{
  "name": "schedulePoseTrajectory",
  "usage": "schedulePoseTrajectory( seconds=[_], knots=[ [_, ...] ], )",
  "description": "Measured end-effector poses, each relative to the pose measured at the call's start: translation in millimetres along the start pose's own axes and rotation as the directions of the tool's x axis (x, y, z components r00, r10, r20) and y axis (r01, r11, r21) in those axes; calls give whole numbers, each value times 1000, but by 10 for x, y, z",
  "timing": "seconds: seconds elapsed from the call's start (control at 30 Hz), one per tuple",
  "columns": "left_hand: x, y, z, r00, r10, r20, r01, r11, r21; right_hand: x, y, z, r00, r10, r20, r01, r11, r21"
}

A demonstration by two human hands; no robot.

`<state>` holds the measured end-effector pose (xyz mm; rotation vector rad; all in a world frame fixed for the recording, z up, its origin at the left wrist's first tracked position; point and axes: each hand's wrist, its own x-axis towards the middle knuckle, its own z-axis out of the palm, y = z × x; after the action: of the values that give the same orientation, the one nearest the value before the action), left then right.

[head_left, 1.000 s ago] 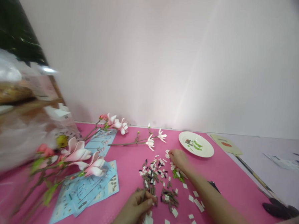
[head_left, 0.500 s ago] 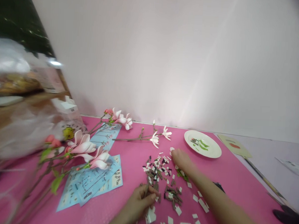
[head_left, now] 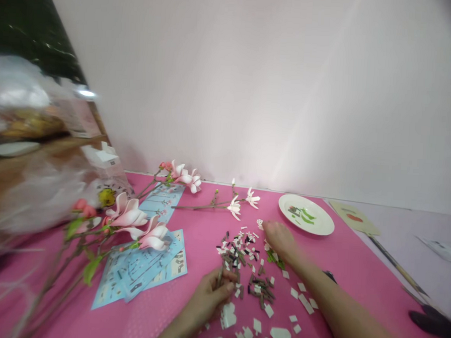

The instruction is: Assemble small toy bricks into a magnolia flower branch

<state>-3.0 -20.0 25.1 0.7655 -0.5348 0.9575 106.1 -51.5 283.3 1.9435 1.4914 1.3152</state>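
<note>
Blue sheets have unreadable small print; left hand pinches a brown brick, right hand rests loosely open by white bricks.

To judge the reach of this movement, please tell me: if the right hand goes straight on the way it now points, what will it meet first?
The right hand would probably meet the small white piece just beyond its fingertips first, though depth is unclear, and it may already be touching it.

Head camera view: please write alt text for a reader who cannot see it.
Two hands work among small brown, white and black bricks on a pink mat: the left hand pinches a brown piece, the right hand touches the bricks. Pink magnolia branches lie on blue sheets, near a white plate.
</note>
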Motion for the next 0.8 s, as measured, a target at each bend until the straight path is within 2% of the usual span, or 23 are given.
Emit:
schedulePoseTrajectory(
  seconds=[0.2, 0.37, 0.47, 0.63, 0.7, 0.8],
  knots=[
    [1, 14, 17, 992, 75, -101, -90, 984, -156, -561, -48, -18, 995, -101, 0, 101, 994, -35],
    [-2, -6, 12, 987, 77, -140, -100, 981, -166, -1017, -124, -9, 993, -114, -2, 114, 993, -30],
    [-14, -4, 10, 990, 49, -133, -66, 989, -130, -1133, -218, -72, 994, -109, -6, 109, 994, 21],
    [-45, 19, 18, 995, 18, -101, -25, 997, -69, -1141, -499, -239, 994, -77, -78, 91, 977, 191],
    [-49, 10, 18, 995, 10, -97, -14, 999, -42, -1122, -625, -267, 993, -51, -107, 88, 920, 383],
    [-42, -28, 4, 994, 20, -106, -22, 999, -24, -1094, -771, -220, 998, 4, -69, 47, 701, 712]
  ],
)
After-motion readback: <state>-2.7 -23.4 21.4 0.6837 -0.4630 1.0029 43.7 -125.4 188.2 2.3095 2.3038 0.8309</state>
